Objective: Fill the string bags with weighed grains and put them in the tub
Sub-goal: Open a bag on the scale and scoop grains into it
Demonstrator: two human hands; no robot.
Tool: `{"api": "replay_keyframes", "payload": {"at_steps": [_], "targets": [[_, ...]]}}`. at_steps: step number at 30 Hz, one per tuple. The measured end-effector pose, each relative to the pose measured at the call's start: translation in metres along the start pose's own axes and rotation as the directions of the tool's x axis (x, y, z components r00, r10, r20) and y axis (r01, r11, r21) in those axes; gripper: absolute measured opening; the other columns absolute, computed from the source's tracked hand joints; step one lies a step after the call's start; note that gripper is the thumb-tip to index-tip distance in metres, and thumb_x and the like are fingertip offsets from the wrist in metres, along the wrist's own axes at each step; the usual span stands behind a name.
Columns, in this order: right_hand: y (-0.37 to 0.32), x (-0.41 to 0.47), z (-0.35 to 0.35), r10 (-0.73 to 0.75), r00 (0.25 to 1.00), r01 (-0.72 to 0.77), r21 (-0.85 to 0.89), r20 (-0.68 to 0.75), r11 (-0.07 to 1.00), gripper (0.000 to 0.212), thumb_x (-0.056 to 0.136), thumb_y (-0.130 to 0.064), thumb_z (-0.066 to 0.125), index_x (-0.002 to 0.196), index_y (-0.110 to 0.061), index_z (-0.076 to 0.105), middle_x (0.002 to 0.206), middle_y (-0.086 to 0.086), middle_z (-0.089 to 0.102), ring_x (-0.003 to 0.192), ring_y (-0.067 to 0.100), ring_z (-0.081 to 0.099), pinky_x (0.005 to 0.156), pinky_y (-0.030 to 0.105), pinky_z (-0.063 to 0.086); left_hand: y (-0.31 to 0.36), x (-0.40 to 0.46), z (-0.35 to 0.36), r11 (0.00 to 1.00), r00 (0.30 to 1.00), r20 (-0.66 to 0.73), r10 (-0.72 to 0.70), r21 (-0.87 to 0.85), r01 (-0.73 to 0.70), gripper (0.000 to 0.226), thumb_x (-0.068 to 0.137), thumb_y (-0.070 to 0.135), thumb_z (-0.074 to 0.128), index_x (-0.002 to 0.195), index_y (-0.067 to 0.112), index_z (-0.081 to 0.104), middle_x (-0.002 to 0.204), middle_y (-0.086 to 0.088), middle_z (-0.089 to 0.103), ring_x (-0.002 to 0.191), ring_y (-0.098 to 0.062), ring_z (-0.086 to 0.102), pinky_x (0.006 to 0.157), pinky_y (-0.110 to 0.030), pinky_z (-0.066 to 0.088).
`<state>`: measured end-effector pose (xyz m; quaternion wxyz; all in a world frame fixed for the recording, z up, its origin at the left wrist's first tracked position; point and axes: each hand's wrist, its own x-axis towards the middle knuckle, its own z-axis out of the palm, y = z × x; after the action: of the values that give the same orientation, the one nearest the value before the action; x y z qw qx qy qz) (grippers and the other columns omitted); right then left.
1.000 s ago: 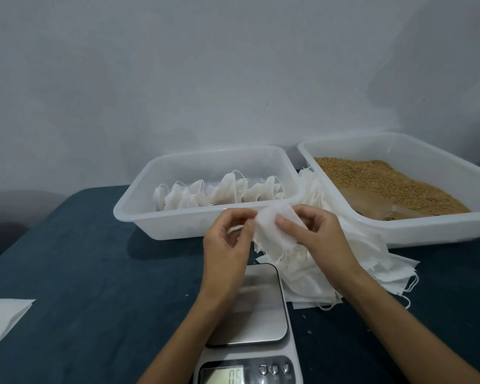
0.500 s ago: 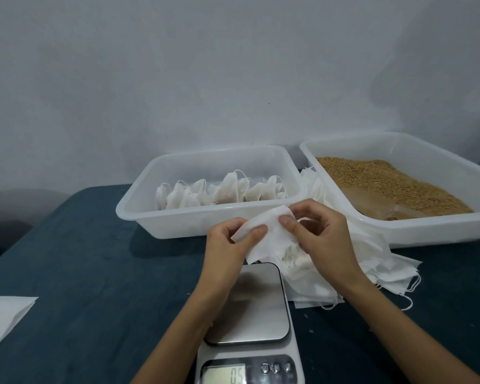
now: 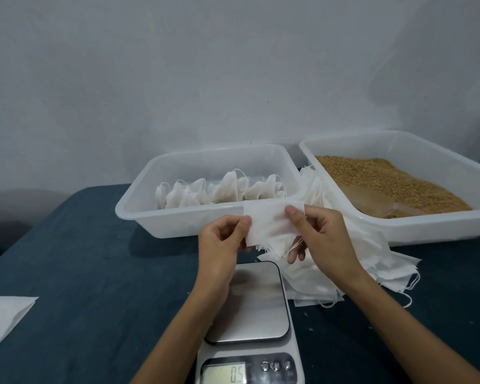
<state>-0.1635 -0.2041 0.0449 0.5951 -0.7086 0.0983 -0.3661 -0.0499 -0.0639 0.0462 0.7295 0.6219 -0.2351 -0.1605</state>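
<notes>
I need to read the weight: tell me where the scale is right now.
In the head view the scale sits low at centre on the dark tabletop, nearer than the tub of filled bags, left of the empty-bag pile.

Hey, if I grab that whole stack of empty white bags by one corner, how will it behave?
The stack of empty white string bags looks thin and floppy, so it would likely droop. Its fanned layers probably slide apart, and loose strings may snag.

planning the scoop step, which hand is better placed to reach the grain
Right, probably. The right hand is nearer the grain tub; the left hand pinches the bag on the far side and could keep holding it.
</notes>
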Motion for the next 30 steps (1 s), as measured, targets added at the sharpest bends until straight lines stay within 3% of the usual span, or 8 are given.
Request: {"api": "replay_keyframes", "payload": {"at_steps": [6,9,11,15,19,25,28,30], "targets": [[-0.005,-0.002,0.002,0.001,1.0,-0.001,-0.006,0.024,1.0,0.034,0.101,-0.038,0.057,0.099,-0.008,0.073,0.064,0.022,0.064,0.045,0.034,0.067,0.037,0.032,0.041,0.0,0.001,-0.001,0.999,0.999,-0.006,-0.034,-0.007,0.034,0.024,0.097,0.017,0.071,0.076,0.019,0.081,0.072,-0.004,0.071,0.063,-0.015,0.059,0.062,-0.025,0.055],[-0.006,-0.002,0.0,-0.016,0.999,0.014,-0.053,-0.036,0.998,0.049,0.101,-0.042,0.057,0.087,0.005,0.059,0.063,0.032,0.054,0.044,0.032,0.067,0.034,0.04,0.036,0.001,0.001,-0.002,0.999,0.998,-0.059,-0.03,0.022,0.031,0.015,0.099,0.016,0.069,0.088,0.012,0.078,0.069,-0.003,0.069,0.061,-0.012,0.059,0.062,-0.026,0.055],[-0.006,0.0,-0.003,-0.005,0.996,0.0,-0.069,-0.084,0.998,0.053,0.101,-0.041,0.057,0.084,0.01,0.053,0.063,0.035,0.051,0.043,0.032,0.066,0.034,0.046,0.031,0.004,-0.003,-0.003,0.972,0.986,-0.068,0.155,0.188,-0.14,0.008,0.099,0.021,0.071,0.104,0.016,0.075,0.081,0.002,0.071,0.071,-0.006,0.064,0.07,-0.026,0.053],[-0.01,-0.001,-0.002,0.023,0.999,-0.027,-0.098,-0.044,0.995,0.046,0.102,-0.041,0.057,0.084,0.0,0.061,0.058,0.027,0.053,0.038,0.033,0.062,0.033,0.036,0.032,0.004,-0.016,0.004,0.744,0.863,0.31,0.4,0.44,-0.503,0.071,0.082,0.035,0.079,0.146,0.021,0.051,0.142,0.01,0.055,0.137,-0.012,0.05,0.112,-0.023,0.04],[-0.018,-0.005,0.006,0.037,0.992,-0.03,-0.062,0.12,0.998,0.033,0.103,-0.047,0.048,0.082,-0.034,0.071,0.048,0.003,0.053,0.034,0.029,0.059,0.035,0.023,0.035,-0.007,-0.018,0.008,0.571,0.817,0.423,0.393,0.584,-0.577,0.076,0.082,0.009,0.071,0.153,0.014,0.044,0.146,-0.001,0.054,0.136,-0.015,0.047,0.119,-0.049,0.036],[-0.031,-0.004,-0.003,0.0,0.974,0.011,-0.048,0.226,0.999,0.076,0.09,-0.081,0.032,0.103,-0.021,0.076,0.082,0.007,0.076,0.043,0.029,0.064,0.041,0.025,0.042,0.003,-0.013,0.003,0.741,0.861,0.386,0.332,0.458,-0.491,0.059,0.082,-0.014,0.064,0.133,0.015,0.063,0.122,0.006,0.07,0.115,-0.013,0.065,0.1,-0.035,0.052],[-0.042,-0.002,-0.01,0.013,0.956,0.03,-0.14,0.294,0.99,0.086,0.083,-0.088,0.029,0.104,-0.02,0.077,0.074,0.002,0.075,0.046,0.028,0.066,0.043,0.028,0.046,0.01,-0.02,0.004,0.798,0.871,0.408,0.275,0.408,-0.443,0.053,0.085,-0.005,0.069,0.13,0.022,0.063,0.116,0.015,0.07,0.111,-0.009,0.065,0.094,-0.02,0.05],[-0.053,-0.003,-0.009,0.061,0.937,0.019,-0.225,0.344,0.974,0.088,0.078,-0.093,0.028,0.103,-0.024,0.076,0.067,-0.003,0.073,0.045,0.025,0.067,0.044,0.029,0.047,0.012,-0.022,0.006,0.783,0.86,0.424,0.285,0.415,-0.464,0.05,0.085,0.004,0.076,0.13,0.021,0.063,0.117,0.012,0.069,0.111,-0.01,0.064,0.096,-0.026,0.05]]}}
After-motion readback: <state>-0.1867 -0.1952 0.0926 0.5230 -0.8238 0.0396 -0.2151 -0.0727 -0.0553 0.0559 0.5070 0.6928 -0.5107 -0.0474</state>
